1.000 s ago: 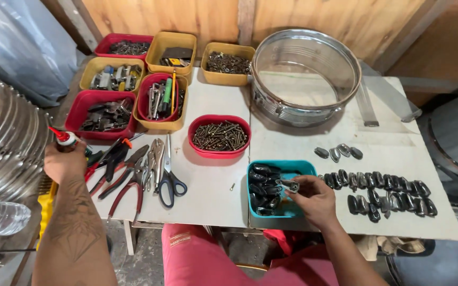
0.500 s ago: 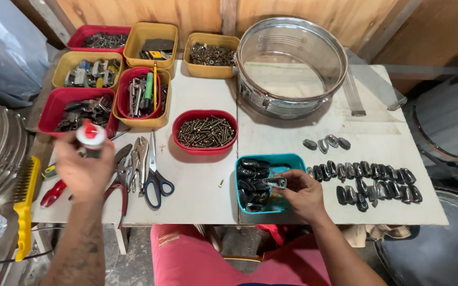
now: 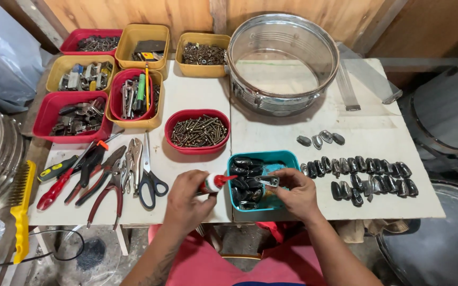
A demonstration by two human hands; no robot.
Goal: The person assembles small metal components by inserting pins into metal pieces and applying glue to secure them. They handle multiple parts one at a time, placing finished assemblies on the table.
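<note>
Left hand (image 3: 184, 204) near table (image 3: 197, 90) edge, my fingers clamped on small glue bottle (image 3: 212, 183), nozzle toward metal clip (image 3: 269, 181) pinched by right hand (image 3: 296, 193) over teal tray (image 3: 284, 158), pliers (image 3: 107, 182) left.

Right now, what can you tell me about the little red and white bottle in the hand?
The bottle is small, white in the body with a red nozzle, and looks like plastic. It lies almost sideways, tip pointing right toward the small metal part that the right hand holds over the teal tray. The left hand grips its rear end, hiding much of the body. The tip sits just above the tray's left edge; whether it touches the part cannot be told.
</note>
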